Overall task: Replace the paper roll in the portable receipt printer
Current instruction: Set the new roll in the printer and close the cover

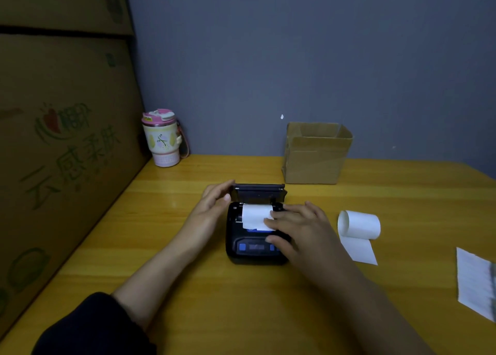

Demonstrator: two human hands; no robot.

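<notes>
A black portable receipt printer (251, 255) sits on the wooden table, its lid (259, 189) standing open at the back. A white paper roll (255, 215) lies in its bay with a strip pulled forward over the front. My left hand (214, 201) touches the lid's left end. Resting on the printer's right side, my right hand (298, 228) presses its fingertips on the paper strip. A second, nearly hollow paper roll (359, 224) lies on the table to the right, its tail unrolled toward me.
An open cardboard box (316, 161) stands behind the printer by the wall. A pink-lidded cup (162, 139) is at the back left. Large cartons (61, 139) line the left side. A printed paper slip (475, 282) lies at the right edge.
</notes>
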